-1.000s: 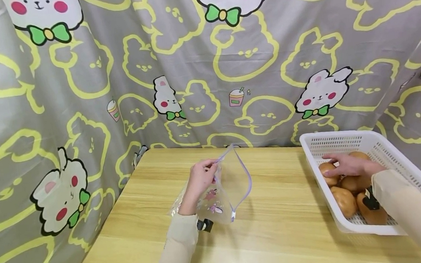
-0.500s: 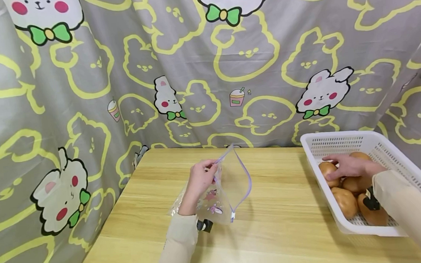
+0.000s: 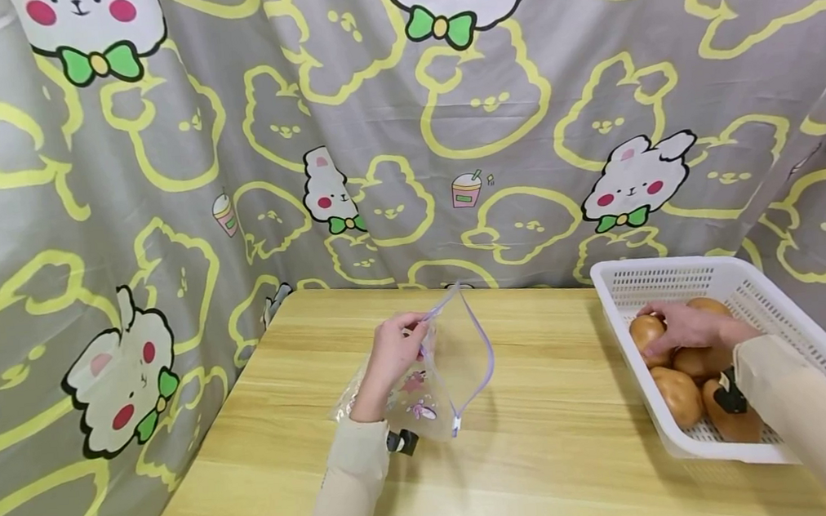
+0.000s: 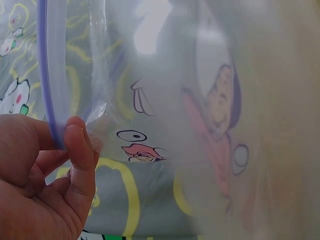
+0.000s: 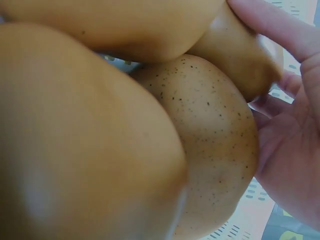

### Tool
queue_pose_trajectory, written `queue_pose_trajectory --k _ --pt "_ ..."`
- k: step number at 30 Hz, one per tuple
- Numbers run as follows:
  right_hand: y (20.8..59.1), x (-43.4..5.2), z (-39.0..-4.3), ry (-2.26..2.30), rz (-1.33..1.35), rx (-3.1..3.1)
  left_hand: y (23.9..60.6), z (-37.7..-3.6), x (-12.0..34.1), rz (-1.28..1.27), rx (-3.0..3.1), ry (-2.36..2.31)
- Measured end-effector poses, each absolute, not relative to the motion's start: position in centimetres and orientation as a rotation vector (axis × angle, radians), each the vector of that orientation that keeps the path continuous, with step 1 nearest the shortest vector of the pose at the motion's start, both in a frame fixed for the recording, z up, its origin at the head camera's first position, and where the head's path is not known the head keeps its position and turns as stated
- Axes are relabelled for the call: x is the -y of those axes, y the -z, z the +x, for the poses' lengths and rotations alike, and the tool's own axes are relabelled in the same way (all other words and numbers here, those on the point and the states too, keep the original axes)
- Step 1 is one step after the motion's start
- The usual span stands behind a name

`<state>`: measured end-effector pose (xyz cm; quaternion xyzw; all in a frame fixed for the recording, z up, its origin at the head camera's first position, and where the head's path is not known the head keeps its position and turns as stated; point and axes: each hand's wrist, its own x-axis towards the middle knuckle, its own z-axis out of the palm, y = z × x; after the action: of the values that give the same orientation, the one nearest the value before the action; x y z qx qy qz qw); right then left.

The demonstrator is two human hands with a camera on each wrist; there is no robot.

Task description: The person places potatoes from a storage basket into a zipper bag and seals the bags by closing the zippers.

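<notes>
Two hands are at work, and only one has shifted over the last second. The right hand point(image 3: 684, 328) lay flatter across the brown pears in the white basket point(image 3: 794, 315) a second ago; now its fingers point(image 5: 280, 30) have curled lower round the rear-left pear point(image 3: 646, 333), thumb and fingers closing on its speckled skin, as the right wrist view shows close up. The pear still rests among the others in the basket, not lifted. That suggests a grasp being settled rather than a carry begun.

The left hand point(image 3: 392, 354) has not moved: thumb and forefinger stay pinched on the purple zip rim of the clear printed bag point(image 3: 438, 379), holding its mouth open above the table point(image 3: 547, 443), well apart from the basket.
</notes>
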<state>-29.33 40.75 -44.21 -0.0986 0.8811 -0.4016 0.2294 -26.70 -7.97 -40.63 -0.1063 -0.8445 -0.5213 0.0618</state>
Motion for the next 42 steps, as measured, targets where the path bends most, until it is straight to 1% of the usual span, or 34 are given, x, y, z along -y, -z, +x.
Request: queue_pose_trajectory --k 2,7,14,22,26,33,42 --pt "44.2 -40.8 -29.2 1.087 -0.282 -2.46 40.7 -26.7 7.9 -0.321 2.553 1.574" --pt "43.9 -40.9 -29.0 0.919 -0.433 -2.66 40.7 -26.4 8.0 -0.328 2.548 1.598" --pt "42.5 -41.3 -28.7 0.801 -0.473 -2.836 40.5 -26.3 8.1 -0.332 2.55 1.59" --pt "40.8 -41.4 -28.3 0.896 -0.495 -2.892 40.7 -26.4 8.0 -0.336 2.531 1.609" --pt "39.7 -41.4 -27.9 0.872 -0.474 -2.942 40.7 -26.4 8.0 -0.346 2.527 1.623" --pt "37.2 -40.4 -27.0 0.864 -0.476 -2.983 40.3 -26.2 7.8 -0.351 2.534 1.629" --pt "35.8 -38.4 -26.3 0.886 -0.55 -2.988 40.5 -26.3 7.6 -0.35 2.52 1.658"
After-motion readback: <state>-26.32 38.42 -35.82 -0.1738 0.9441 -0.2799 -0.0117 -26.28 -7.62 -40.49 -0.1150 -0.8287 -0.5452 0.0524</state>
